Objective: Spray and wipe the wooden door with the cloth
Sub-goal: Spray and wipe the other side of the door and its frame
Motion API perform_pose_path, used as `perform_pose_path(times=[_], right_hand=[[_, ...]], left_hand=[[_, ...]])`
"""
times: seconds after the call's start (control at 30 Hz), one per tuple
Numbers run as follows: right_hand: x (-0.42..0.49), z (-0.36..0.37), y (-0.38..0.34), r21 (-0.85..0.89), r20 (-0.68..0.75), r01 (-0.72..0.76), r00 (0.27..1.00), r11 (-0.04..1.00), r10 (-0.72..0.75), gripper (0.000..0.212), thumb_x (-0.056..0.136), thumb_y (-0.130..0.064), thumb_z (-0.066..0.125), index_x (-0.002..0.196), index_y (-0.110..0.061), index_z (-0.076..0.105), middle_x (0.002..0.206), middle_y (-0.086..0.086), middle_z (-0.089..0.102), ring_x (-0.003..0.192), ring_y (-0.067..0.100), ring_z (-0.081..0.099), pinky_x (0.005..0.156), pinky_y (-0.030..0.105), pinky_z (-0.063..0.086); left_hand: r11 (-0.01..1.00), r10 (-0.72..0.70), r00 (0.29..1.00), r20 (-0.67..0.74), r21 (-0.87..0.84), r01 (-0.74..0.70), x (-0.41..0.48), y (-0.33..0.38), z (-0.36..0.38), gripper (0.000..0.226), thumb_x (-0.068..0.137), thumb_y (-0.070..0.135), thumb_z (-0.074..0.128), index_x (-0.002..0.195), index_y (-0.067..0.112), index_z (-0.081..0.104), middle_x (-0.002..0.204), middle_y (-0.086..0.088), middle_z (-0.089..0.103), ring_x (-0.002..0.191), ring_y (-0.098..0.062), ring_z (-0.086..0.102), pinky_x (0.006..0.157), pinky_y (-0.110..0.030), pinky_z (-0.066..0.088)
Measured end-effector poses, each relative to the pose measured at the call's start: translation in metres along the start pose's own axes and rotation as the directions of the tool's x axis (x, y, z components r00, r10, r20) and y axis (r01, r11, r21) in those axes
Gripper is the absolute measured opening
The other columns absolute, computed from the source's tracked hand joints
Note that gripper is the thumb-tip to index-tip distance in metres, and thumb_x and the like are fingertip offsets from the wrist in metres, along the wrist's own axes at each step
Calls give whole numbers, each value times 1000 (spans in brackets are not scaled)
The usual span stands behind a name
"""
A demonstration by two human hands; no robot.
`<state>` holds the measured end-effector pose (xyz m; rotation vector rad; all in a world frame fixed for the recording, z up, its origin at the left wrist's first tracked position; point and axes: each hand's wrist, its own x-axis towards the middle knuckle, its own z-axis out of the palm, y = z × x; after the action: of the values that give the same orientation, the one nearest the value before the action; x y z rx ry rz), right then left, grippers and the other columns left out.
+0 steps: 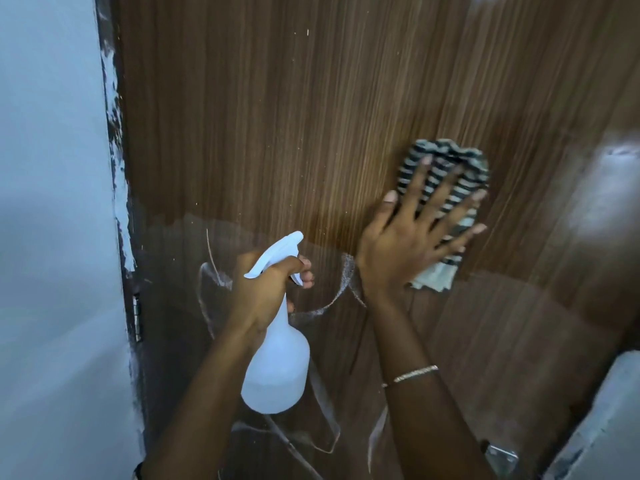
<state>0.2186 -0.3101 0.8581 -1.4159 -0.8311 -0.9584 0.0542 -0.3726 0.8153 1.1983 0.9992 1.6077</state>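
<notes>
Two hands on the job here, one tool each. Far left is the pale wall, then the door's edge with flaky white paint and a hinge lower down. Next over, the left hand is wrapped round the neck of a white spray bottle, a finger curled at the trigger, with the bottle upright and close in front of the wooden door. Around and under that hand there are whitish streaks curving over a duller lower patch, so I'd guess that part is sprayed but not wiped yet. Moving right, the right hand is flat, fingers spread wide, pressing a striped cloth against the panel. The cloth pokes out above the fingertips and below the little-finger side. Far right is glare, plus a bit of metal plate near the bottom.

The bit that matters: the cloth sits up and to the right of the streaks, which lie down-left, between the two forearms and around the bottle. The grain runs top to bottom, same as the door's long axis. The right hand has the cloth, so I reckon the next stroke has to come down and leftwards, and the bottle hand probably needs to shift or it'll get bumped.
</notes>
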Motion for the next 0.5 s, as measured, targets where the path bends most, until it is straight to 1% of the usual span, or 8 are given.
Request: perform_pose_path(times=[0.03, 0.1, 0.17, 0.2, 0.33, 0.4, 0.47, 0.5], right_hand=[[-6, 2, -6, 13, 38, 93, 995, 996, -93, 54, 110, -42, 43, 162, -29, 36, 169, 6, 30, 156, 42, 22, 122, 69, 14], [-12, 3, 0, 48, 97, 313, 944, 949, -316, 52, 111, -42, 41, 161, -32, 36, 169, 2, 30, 157, 36, 21, 124, 66, 15], [-5, -2, 23, 86, 116, 441, 886, 893, -448, 50, 111, -42, 43, 160, -34, 38, 169, -2, 31, 158, 30, 21, 125, 64, 16], [1, -7, 38, 92, 112, 445, 884, 891, -453, 50, 111, -42, 44, 160, -35, 39, 168, -3, 32, 158, 29, 22, 125, 63, 16], [28, -36, 116, -50, 91, 294, 953, 955, -288, 54, 111, -47, 39, 163, -37, 28, 171, -3, 24, 159, 32, 15, 124, 67, 14], [40, -49, 148, -90, 60, 186, 982, 978, -181, 56, 111, -47, 36, 165, -36, 24, 173, -1, 20, 160, 35, 13, 123, 68, 12], [46, -53, 161, -103, 10, 70, 998, 992, -69, 55, 112, -45, 37, 165, -34, 25, 172, 1, 21, 159, 37, 15, 123, 68, 13], [46, -53, 159, -100, -13, 15, 1000, 995, -16, 55, 112, -44, 38, 165, -33, 26, 172, 3, 22, 158, 38, 17, 122, 68, 14]], left_hand=[[1000, 4, 1000, 0, 1, -4, -3, 0, 3, 5, 96, 21, 64, 98, 24, 68, 85, 6, 74, 75, -11, 72, 58, -23, 52], [1000, -1, 1000, 5, 6, 1, -8, 0, 9, 8, 95, 20, 64, 100, 26, 67, 85, 9, 74, 74, -4, 72, 61, -23, 52], [1000, -20, 1000, 16, 4, 20, -12, -1, 16, 9, 95, 20, 65, 103, 25, 67, 91, 4, 74, 81, -14, 72, 64, -27, 53], [999, -35, 999, 19, -1, 35, -13, -2, 18, 11, 95, 21, 65, 106, 23, 67, 95, 0, 74, 86, -19, 71, 65, -29, 53], [998, -50, 999, 19, -25, 50, -15, -5, 25, 27, 95, 22, 66, 121, 18, 63, 108, -4, 71, 98, -25, 67, 65, -29, 51], [997, -57, 998, 30, -57, 59, -17, -4, 29, 23, 95, 21, 65, 117, 20, 63, 107, 0, 69, 95, -22, 66, 67, -27, 50], [993, -73, 994, 87, -90, 80, -21, -3, 35, 5, 95, 19, 65, 98, 23, 62, 84, 9, 73, 79, -13, 70, 66, -24, 48], [991, -69, 989, 131, -101, 83, -24, -3, 39, 13, 90, 19, 70, 90, 25, 59, 68, 17, 71, 69, -5, 70, 65, -23, 47]])
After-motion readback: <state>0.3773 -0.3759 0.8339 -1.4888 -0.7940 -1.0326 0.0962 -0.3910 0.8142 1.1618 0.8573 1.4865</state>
